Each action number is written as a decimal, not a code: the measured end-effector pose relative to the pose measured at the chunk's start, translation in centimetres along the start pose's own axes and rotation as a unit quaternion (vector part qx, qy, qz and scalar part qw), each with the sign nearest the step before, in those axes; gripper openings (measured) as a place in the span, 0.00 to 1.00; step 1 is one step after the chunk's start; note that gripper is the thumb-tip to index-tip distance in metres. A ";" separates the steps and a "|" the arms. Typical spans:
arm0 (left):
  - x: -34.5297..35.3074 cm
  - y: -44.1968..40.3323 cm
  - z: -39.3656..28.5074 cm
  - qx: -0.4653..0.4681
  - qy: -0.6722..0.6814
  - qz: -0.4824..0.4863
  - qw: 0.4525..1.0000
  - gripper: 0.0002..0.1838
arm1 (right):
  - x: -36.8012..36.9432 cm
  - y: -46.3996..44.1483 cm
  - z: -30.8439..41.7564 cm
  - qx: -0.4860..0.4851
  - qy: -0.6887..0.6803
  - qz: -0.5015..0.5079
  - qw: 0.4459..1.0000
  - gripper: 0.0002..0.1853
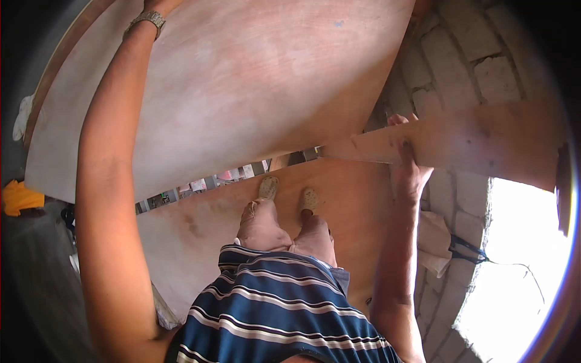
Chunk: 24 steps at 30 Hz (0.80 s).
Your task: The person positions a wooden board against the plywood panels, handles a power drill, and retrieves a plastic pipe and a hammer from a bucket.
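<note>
Though long, the board (478, 136) crosswise in the thumb-and-finger grip of the right hand (409, 169)

From my remote view, a wall of pale grey blocks (451, 66) stands beyond and to the right of the right hand (410, 160). Nearer the body than that hand, I note a bright white opening (514, 260) and, between the two, a crumpled beige sheet (433, 242) beside a dark, thin strap (469, 248). Outward of the left hand (160, 5), and nearer the body, lie a crumpled white item (23, 119) and a bright orange cloth (23, 198), material unclear.
</note>
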State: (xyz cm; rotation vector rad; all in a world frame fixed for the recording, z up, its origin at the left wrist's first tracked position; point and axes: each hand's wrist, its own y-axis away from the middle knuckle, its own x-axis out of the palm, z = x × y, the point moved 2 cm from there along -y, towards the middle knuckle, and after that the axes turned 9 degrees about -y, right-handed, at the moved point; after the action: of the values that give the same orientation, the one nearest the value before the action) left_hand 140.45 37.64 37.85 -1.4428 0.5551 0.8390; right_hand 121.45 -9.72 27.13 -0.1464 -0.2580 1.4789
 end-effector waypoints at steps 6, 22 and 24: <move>5.1 1.1 -0.5 -0.045 -0.102 0.047 0.993 0.53 | 1.1 1.9 0.0 0.076 0.001 -0.042 0.996 0.25; 2.4 -4.6 -1.7 -0.102 -0.110 0.168 0.974 0.60 | 0.1 2.6 -1.6 0.076 0.006 -0.049 0.996 0.21; 2.4 -4.8 -1.6 -0.103 -0.134 0.172 0.970 0.59 | 0.5 2.2 -0.4 0.068 -0.029 -0.061 0.995 0.20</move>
State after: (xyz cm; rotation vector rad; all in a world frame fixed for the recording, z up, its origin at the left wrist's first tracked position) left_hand 145.90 36.81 38.84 -1.4075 0.5299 1.3807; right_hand 119.49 -8.98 26.21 0.0211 -0.2082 1.3752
